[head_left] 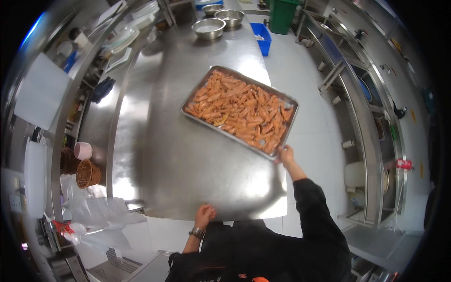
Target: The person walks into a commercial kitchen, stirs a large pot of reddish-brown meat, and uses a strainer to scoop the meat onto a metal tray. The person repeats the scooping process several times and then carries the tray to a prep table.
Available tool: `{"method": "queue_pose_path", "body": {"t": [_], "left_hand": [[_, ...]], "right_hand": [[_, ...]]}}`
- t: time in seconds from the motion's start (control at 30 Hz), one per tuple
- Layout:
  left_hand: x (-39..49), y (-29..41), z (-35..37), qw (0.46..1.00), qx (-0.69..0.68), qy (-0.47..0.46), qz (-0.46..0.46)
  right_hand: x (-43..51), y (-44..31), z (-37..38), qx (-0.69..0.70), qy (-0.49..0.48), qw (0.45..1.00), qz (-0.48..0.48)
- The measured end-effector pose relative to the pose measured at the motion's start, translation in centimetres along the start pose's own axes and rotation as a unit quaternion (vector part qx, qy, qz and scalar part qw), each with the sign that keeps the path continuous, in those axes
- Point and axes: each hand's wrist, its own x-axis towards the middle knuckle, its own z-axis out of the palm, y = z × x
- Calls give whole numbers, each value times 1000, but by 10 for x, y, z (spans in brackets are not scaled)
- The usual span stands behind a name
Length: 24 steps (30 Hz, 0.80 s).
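Observation:
A rectangular metal tray [201, 121] lies askew on the stainless steel table [183, 165], its right corner reaching past the table's right edge. Orange-brown strips of food [243, 105], perhaps marinated meat, fill it. My right hand [286, 154] grips the tray's near right corner, with the arm stretched forward. By the table's front edge, close to my body, is my left hand [205, 215], its fingers curled and nothing seen in them. It wears a metal-banded watch [197, 232] at the wrist.
Steel bowls [208, 29] stand at the table's far end. Beyond the right edge are a blue bin [261, 38] and a green bin [283, 17] on the floor. Steel sinks [347, 46] line the right wall. At left are a wicker basket [88, 173], plastic bags [102, 211] and stacked plates [121, 37].

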Motion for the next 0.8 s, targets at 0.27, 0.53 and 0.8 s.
{"method": "queue_pose_path", "body": {"t": [0.27, 0.53, 0.8], "left_hand": [[-47, -169, -30, 987, -14, 113, -111], [-120, -202, -12, 991, -14, 105, -85], [-260, -151, -105, 990, 46, 127, 31]], "right_hand": [[145, 7, 64, 193, -98, 970, -110], [-93, 120, 152, 99, -524, 845, 34], [-450, 160, 193, -226, -662, 694, 172]]}}
